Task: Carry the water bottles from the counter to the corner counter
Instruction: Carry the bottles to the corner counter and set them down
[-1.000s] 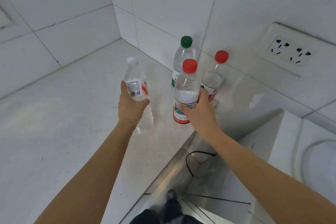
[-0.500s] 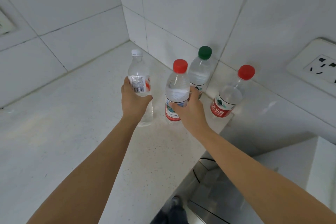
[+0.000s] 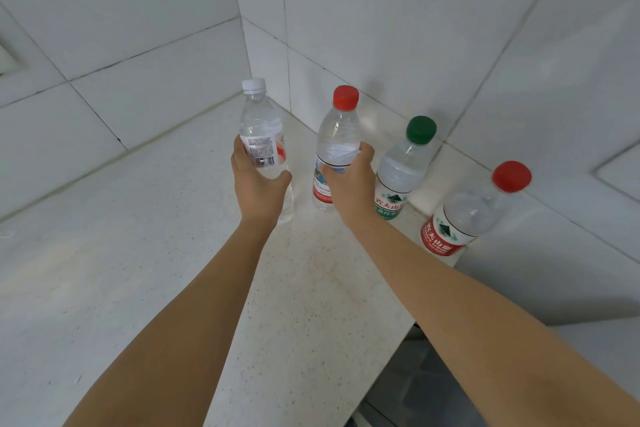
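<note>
White wall tiles meet in a corner above a pale speckled worktop (image 3: 145,253), which runs into that corner and ends at an edge on the right. The left hand (image 3: 258,184) is wrapped around the white-capped bottle (image 3: 261,146), thumb on one side and fingers behind, gripping it at the label. The right hand (image 3: 349,184) is closed around the red-capped bottle (image 3: 334,146) in the same way. Both bottles are upright, close together, near the corner. Whether their bases touch the worktop cannot be told, since the hands hide the lower parts. To the right, a green-capped bottle (image 3: 401,170) and a second red-capped bottle (image 3: 464,211) stand along the wall, untouched, the green one just beside the right wrist.

The step in hand looks like the setting-down of this pair at the corner. The next move would call for lowering both until they stand flat, then loosening the fingers without tipping them. The right hand should draw back with care, because the green-capped bottle is near enough to be knocked.
</note>
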